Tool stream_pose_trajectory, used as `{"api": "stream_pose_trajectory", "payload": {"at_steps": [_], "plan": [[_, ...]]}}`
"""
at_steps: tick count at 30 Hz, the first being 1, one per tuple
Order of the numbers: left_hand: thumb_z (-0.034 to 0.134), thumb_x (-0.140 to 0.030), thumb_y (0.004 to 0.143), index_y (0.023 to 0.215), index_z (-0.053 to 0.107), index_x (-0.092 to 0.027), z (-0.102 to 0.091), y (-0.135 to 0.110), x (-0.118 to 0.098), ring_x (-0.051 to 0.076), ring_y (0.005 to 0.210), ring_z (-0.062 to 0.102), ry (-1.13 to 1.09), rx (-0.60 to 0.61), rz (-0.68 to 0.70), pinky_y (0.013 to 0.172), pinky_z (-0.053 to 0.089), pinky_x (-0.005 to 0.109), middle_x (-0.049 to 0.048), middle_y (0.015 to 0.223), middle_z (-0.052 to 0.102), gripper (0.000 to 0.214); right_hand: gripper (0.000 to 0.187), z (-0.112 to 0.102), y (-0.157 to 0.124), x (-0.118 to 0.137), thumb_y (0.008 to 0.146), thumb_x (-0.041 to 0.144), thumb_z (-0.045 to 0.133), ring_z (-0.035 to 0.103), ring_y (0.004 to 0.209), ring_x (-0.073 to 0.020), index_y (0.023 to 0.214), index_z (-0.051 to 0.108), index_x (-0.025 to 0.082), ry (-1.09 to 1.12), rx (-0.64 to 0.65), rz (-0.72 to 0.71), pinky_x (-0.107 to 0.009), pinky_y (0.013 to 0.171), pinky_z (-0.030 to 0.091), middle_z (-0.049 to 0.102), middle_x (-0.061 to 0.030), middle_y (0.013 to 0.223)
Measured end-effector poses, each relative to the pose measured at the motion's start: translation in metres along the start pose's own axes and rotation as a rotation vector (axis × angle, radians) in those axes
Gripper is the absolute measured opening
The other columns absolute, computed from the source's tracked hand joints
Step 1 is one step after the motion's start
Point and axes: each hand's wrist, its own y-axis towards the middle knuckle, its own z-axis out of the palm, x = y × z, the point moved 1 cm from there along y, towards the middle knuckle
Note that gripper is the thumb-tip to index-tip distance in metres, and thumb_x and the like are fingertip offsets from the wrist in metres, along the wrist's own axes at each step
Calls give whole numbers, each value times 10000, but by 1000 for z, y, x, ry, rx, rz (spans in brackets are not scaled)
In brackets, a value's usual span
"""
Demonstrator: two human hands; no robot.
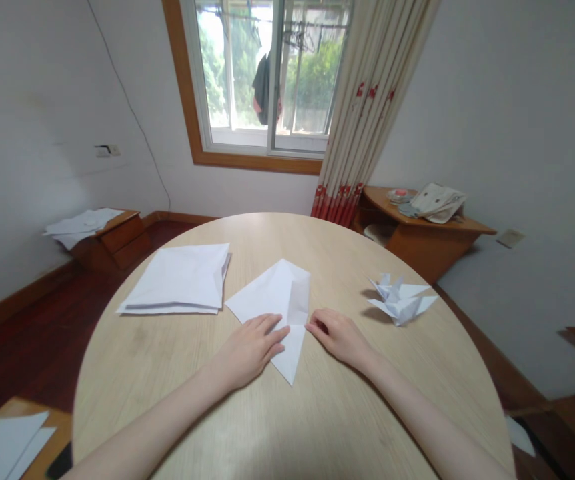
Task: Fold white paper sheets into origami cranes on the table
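Note:
A partly folded white sheet of paper (278, 300) lies in the middle of a round pale wooden table (317, 413). My left hand (250, 350) rests flat on its lower left part, fingers stretched out and pressing it down. My right hand (337, 337) sits at the sheet's right edge, fingers curled, with the fingertips pinching or pressing the fold; what lies under them I cannot make out.
A stack of white sheets (177, 280) lies on the table at the left. Folded paper cranes (400, 299) sit at the right. Low wooden cabinets stand by the walls, one at the left (117, 240) and one at the right (417, 233). More paper (2, 447) lies at the lower left.

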Motion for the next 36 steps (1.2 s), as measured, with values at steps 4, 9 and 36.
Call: {"api": "stream_pose_trajectory", "payload": {"at_steps": [4, 9, 36], "plan": [[414, -306, 977, 1281, 540, -218, 1, 0, 1, 255, 1215, 489, -19, -21, 10, 993, 437, 428, 109, 1344, 521, 341, 211, 0, 0, 0, 919, 267, 471, 564, 668, -171, 731, 536, 198, -4, 6, -1, -266, 614, 388, 608, -25, 714], [434, -303, 971, 1285, 538, -214, 0, 0, 1, 254, 1216, 492, -12, -19, 8, 994, 439, 428, 109, 1344, 522, 342, 213, -2, -1, 2, 925, 265, 474, 564, 675, -170, 737, 544, 192, -18, 23, -30, -268, 619, 387, 611, -27, 718], [380, -277, 987, 1285, 534, -200, -1, 0, 0, 249, 1219, 479, -2, -16, 17, 1004, 431, 419, 105, 1347, 516, 344, 203, -6, -11, 33, 856, 196, 538, 507, 598, -140, 653, 521, 192, 15, 144, -165, -248, 591, 348, 573, 2, 638]]}}
